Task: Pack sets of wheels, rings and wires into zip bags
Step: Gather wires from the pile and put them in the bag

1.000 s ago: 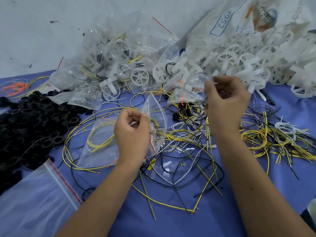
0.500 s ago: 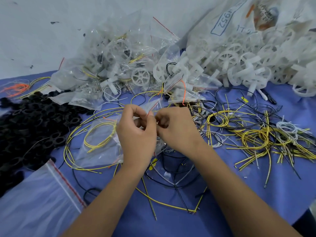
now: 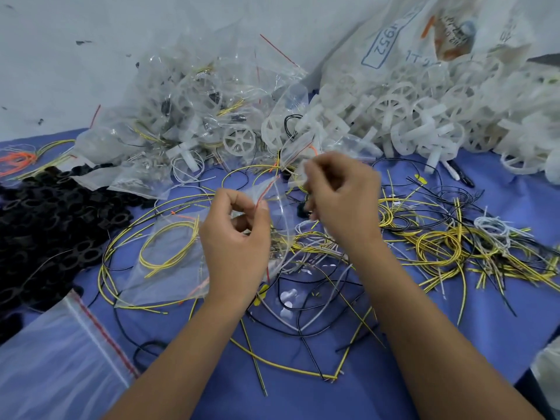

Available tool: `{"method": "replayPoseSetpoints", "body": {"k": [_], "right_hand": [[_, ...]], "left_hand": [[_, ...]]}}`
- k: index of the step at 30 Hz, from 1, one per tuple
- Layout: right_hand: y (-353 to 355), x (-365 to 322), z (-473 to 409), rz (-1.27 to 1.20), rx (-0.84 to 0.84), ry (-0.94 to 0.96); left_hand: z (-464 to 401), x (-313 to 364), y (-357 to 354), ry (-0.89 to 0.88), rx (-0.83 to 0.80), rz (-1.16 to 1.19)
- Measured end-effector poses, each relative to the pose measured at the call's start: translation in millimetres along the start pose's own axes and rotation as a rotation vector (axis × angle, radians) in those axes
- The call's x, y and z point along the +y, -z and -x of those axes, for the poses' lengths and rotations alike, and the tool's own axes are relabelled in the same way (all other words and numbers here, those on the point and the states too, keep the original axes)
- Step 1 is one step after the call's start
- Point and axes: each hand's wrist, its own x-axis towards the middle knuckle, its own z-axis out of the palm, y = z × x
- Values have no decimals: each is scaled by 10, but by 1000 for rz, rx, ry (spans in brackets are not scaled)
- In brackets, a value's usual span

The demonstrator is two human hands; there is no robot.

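Tablecloth (image 3: 454, 344), blue, covers the whole work surface. Sack (image 3: 394, 40), large and translucent, marked 1952, lies at the far right with loose white wheels (image 3: 391, 109) spilling from it. Heap of filled zip bags (image 3: 197, 110) sits far centre, against the pale wall. Black rings (image 3: 45, 213) form a dense pile at the left edge. Stack of flat unused bags (image 3: 54, 365), red-striped at the seal, occupies the near left corner. Loose wires (image 3: 439, 247), yellow, black and white, are tangled over the centre and right of the cloth; a bundle of orange wires (image 3: 18, 160) lies at the far left.

Zip bag (image 3: 272, 213), clear, is held above the cloth between the two hands. A second clear bag containing a yellow wire coil (image 3: 169, 247) lies flat just left of the left hand. Left hand (image 3: 236, 237): fingers curled, thumb and forefinger pinching the zip bag at its red seal strip. Right hand (image 3: 342, 195): fingers curled inward at the bag's far edge, blurred; cannot tell whether they grip the bag or some small part.
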Motion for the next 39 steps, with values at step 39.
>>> {"method": "replayPoseSetpoints", "body": {"k": [39], "right_hand": [[172,-38,-277,211,511,250]], "left_hand": [[-90,-254,88,257,140,-202]]}}
